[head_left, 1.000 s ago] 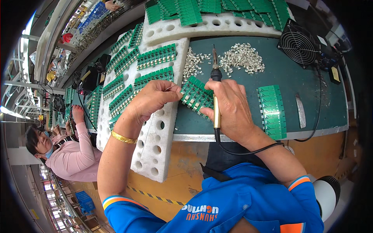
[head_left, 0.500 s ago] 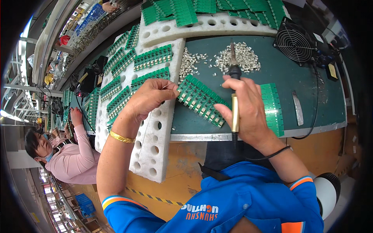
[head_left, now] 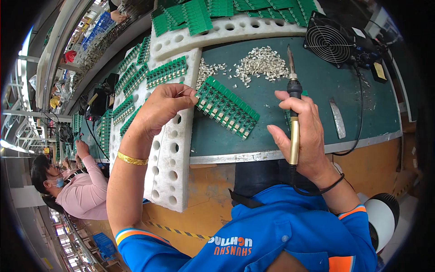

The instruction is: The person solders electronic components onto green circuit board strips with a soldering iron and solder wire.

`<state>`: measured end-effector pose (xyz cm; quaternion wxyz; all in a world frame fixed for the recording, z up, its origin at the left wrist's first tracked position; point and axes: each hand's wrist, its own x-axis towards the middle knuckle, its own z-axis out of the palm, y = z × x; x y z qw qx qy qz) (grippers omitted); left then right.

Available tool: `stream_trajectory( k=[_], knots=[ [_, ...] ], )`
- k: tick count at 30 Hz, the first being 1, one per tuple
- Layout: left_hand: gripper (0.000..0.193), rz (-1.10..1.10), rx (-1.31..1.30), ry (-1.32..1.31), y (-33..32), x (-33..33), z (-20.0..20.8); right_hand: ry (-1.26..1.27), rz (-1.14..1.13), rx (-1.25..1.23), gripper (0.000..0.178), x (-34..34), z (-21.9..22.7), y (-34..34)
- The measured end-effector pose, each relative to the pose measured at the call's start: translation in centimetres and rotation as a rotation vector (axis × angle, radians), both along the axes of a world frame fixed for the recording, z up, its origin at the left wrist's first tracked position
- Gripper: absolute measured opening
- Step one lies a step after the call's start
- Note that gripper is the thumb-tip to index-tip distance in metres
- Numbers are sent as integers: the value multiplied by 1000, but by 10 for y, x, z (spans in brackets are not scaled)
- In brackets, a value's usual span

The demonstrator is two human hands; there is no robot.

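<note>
My left hand is closed, its thumb and forefinger pinching the left end of a green circuit board strip. Rows of black and white components with protruding pins line the strip, which hangs tilted over the bench, its right end lower. A thin wire, perhaps solder, shows at the left fingertips. In my right hand is a soldering iron with a gold handle and black collar, its tip pointing away from me. The iron stands apart from the strip, to its right. Another green board is mostly hidden behind that hand.
Loose white connectors lie heaped on the green bench. White foam trays hold populated strips and stacked green boards. A black fan stands far right, near a silvery strip. A co-worker sits at left.
The soldering iron and my right hand have moved right, away from the circuit board strip. The view has shifted somewhat, and my left hand still grips the strip.
</note>
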<state>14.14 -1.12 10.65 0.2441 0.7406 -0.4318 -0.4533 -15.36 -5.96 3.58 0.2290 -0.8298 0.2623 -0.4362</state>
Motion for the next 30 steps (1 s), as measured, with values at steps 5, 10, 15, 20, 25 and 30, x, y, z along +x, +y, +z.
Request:
stream_trajectory(
  k=[5,10,15,20,25,30],
  knots=[
    [13,-33,-50,-65,-6,-7,8,-24,-2,33,54,-8,-1,1],
    [16,-67,-105,-109,-10,-8,12,35,11,52,53,-16,1,2],
    [15,-92,-123,-154,-15,-17,20,20,13,65,53,-20,0,1],
    [15,-123,-150,-209,-18,-18,18,17,17,72,52,-23,0,1],
    [19,-134,-154,-257,-22,-17,18,5,18,82,50,-27,-1,-1],
    [16,-153,-29,-137,-34,-7,12,-20,17,103,50,-29,-2,-1]
  ],
)
